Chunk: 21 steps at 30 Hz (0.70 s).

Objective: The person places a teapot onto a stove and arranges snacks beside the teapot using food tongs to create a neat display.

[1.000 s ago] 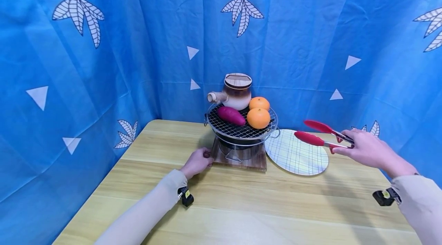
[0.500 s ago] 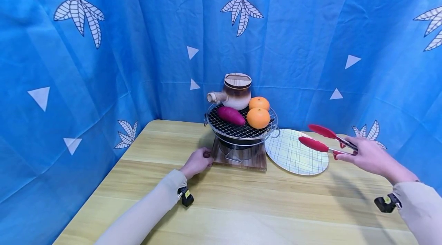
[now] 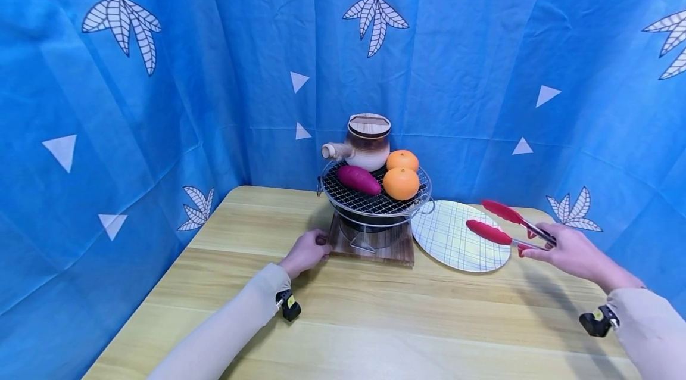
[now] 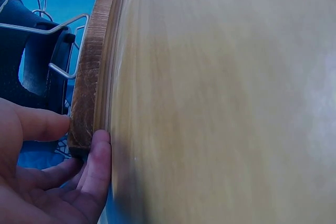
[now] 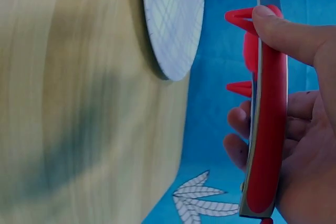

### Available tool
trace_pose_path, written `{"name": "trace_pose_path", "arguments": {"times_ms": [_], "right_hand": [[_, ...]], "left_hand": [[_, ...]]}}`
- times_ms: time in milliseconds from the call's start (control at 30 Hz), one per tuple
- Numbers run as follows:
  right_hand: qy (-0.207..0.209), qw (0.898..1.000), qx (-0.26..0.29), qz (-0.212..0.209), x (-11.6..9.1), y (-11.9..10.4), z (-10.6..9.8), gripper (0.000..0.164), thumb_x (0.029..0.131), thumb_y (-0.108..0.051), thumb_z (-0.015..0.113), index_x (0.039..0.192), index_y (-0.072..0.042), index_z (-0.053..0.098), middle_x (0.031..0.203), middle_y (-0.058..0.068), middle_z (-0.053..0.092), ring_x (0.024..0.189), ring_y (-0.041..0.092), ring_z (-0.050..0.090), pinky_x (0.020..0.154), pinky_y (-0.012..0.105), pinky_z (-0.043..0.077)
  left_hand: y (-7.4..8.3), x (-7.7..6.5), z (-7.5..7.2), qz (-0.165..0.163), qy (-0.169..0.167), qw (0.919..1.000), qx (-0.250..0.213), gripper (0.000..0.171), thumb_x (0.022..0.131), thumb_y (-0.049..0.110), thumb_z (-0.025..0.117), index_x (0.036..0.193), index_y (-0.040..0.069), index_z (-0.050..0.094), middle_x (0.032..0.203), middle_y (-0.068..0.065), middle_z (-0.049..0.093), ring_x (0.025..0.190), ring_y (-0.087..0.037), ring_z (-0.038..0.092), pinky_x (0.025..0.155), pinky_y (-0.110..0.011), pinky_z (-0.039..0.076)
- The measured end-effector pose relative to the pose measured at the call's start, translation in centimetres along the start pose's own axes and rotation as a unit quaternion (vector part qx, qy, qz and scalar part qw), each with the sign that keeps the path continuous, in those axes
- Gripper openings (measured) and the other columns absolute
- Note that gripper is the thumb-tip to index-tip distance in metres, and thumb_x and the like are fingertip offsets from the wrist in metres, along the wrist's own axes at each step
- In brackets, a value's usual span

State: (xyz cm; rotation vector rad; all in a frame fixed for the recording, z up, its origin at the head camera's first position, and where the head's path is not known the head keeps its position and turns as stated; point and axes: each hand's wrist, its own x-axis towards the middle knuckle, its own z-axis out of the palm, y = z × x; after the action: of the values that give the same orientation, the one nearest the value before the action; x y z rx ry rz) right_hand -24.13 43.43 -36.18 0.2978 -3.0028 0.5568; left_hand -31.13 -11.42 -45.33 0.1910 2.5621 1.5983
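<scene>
In the head view my left hand [image 3: 307, 250] pinches the left corner of a dark wooden board [image 3: 398, 254]. The left wrist view shows the thumb and fingers on opposite faces of that board [image 4: 86, 82]. A small round grill [image 3: 347, 200] stands on it, bearing a purple sweet potato [image 3: 359, 179], two oranges [image 3: 401, 183] and a lidded clay pot [image 3: 370, 145]. My right hand [image 3: 573, 252] holds red-tipped tongs [image 3: 490, 232] above the right part of a checked plate [image 3: 455, 243]. The tongs' arms are spread, and nothing lies between their tips.
The pale wooden table [image 3: 364, 314] extends in front of the board and plate. A blue patterned curtain [image 3: 455, 70] hangs close behind the table and along its left side. The pot's side handle [image 3: 336, 150] points left, past the grill's rim.
My right hand has shifted slightly right and toward me with the tongs, which stay spread. The left hand, the board and the things on the grill have not moved.
</scene>
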Motion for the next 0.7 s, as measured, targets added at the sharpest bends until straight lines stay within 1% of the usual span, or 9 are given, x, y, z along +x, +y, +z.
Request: {"name": "trace_pose_path", "arguments": {"times_ms": [233,433,533,633,700], "right_hand": [[-0.002,1.0,0.008,0.004,0.0,1.2,1.2,0.081,0.084,-0.044,0.08,0.139,0.007,0.049,0.079,0.004,0.05,0.062,0.013,0.042,0.048,0.026,0.036],[-0.005,1.0,0.007,0.01,0.3,2.0,2.1,0.086,0.082,-0.045,0.081,0.14,0.009,0.047,0.09,0.008,0.054,0.075,0.019,0.048,0.053,0.027,0.038],[-0.011,1.0,0.013,0.022,0.4,2.6,2.5,0.088,0.082,-0.046,0.081,0.141,0.01,0.045,0.093,0.01,0.056,0.08,0.023,0.049,0.057,0.029,0.039],[-0.017,0.999,0.017,0.028,0.6,3.2,2.9,0.091,0.082,-0.045,0.08,0.142,0.012,0.042,0.102,0.019,0.059,0.086,0.028,0.051,0.062,0.03,0.04],[-0.019,0.999,0.02,0.03,0.6,3.6,3.2,0.093,0.082,-0.045,0.081,0.144,0.013,0.04,0.111,0.025,0.059,0.091,0.032,0.052,0.065,0.031,0.041]], "left_hand": [[0.0,0.0,0.0,-0.002,-0.001,1.0,0.005,0.036,0.089,0.004,0.066,0.122,-0.007,0.06,0.106,-0.018,0.068,0.077,-0.018,0.07,0.073,-0.031,0.061],[0.0,0.1,0.0,-0.006,-0.003,1.0,-0.002,0.036,0.089,0.004,0.066,0.122,-0.008,0.059,0.106,-0.018,0.068,0.078,-0.018,0.07,0.074,-0.031,0.061],[0.0,0.1,0.0,-0.005,-0.004,1.0,-0.005,0.036,0.089,0.003,0.066,0.122,-0.008,0.059,0.107,-0.018,0.068,0.078,-0.018,0.07,0.074,-0.031,0.061],[0.0,0.1,0.0,-0.005,-0.005,1.0,-0.003,0.036,0.089,0.004,0.066,0.123,-0.008,0.058,0.107,-0.018,0.068,0.079,-0.019,0.07,0.074,-0.031,0.061],[-0.1,0.1,0.0,-0.006,-0.005,1.0,0.0,0.036,0.09,0.004,0.066,0.123,-0.008,0.059,0.107,-0.018,0.068,0.079,-0.018,0.07,0.074,-0.031,0.061]]}}
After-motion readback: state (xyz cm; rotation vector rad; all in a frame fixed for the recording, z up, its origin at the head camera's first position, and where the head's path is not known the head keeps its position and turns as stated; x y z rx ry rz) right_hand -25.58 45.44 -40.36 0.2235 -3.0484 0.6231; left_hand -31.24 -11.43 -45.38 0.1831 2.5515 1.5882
